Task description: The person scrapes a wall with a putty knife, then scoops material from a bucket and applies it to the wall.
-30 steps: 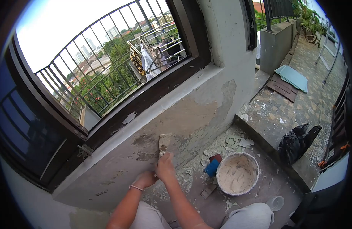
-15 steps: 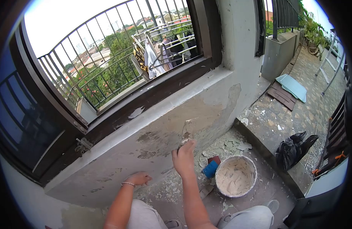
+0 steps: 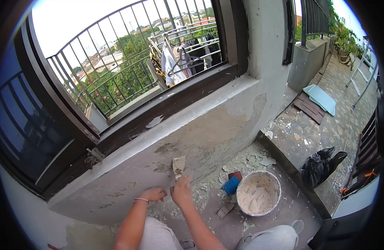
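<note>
My right hand (image 3: 182,192) is closed around the handle of a putty knife (image 3: 179,166). Its broad blade points up against the low wall (image 3: 192,143), where a patch is smeared with grey-beige filler. Just to the left, my left hand (image 3: 153,194), with a bracelet at the wrist, is beside the foot of the wall. Its fingers are loosely bent and apart, and I see nothing held in them. Right of my hands stands a round bucket (image 3: 258,193) of pale, thick filler.
A blue piece (image 3: 230,186) and a reddish one lie against the bucket. Flaked paint (image 3: 252,157) litters the floor. A raised step (image 3: 290,171) runs on the right, with a black plastic bag (image 3: 321,166) on it. The window frame (image 3: 171,98) overhangs the wall top.
My right hand has moved left and down along the wall with the putty knife, closer to my left hand. The left hand has shifted slightly right.
</note>
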Available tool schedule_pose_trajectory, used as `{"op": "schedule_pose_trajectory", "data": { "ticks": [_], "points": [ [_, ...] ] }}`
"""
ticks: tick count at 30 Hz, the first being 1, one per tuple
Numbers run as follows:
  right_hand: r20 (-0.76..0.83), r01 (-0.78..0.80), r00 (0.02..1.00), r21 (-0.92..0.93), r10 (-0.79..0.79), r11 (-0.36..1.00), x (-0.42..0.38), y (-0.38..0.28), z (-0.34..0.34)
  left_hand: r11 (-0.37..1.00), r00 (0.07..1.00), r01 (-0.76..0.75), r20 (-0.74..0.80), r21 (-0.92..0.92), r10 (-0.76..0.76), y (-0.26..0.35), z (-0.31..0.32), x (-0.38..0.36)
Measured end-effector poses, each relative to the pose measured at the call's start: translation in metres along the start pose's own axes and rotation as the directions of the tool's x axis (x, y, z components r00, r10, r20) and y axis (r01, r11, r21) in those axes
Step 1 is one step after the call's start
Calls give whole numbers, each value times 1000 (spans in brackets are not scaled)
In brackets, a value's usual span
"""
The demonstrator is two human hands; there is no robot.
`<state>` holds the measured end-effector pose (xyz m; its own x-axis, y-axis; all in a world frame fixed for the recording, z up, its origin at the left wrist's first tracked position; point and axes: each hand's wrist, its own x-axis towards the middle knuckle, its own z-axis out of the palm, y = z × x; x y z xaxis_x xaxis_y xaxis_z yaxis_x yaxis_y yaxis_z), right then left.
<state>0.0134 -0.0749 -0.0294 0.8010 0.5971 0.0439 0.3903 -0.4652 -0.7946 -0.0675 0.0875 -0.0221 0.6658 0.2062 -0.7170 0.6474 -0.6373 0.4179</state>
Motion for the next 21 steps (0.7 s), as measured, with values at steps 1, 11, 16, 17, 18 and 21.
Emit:
{"op": "schedule_pose_trajectory", "data": {
  "ticks": [1, 11, 16, 17, 18, 21],
  "points": [
    [16, 38, 999, -24, -37, 999, -6, 8, 10, 1000, 1000, 0, -4, 0, 0, 1, 0, -1],
    [-211, 47, 977, 160, -12, 986, 23, -41, -92, 997, 997, 75, -8, 8, -75, 11, -2, -10],
    [-225, 60, 974, 96, -37, 994, 46, -46, -99, 997, 998, 67, -2, 44, -67, 1, -2, -5],
    [-214, 47, 977, 95, -26, 994, 43, -44, -86, 997, 998, 62, -10, 37, -61, -1, -2, -5],
    [-203, 37, 979, 94, -17, 995, 40, -42, -73, 997, 998, 59, -17, 42, -59, 2, -3, -7],
    [14, -52, 999, 164, 50, 985, 16, -27, -32, 998, 998, 46, -32, 38, -44, 10, -3, -16]
  ]
}}
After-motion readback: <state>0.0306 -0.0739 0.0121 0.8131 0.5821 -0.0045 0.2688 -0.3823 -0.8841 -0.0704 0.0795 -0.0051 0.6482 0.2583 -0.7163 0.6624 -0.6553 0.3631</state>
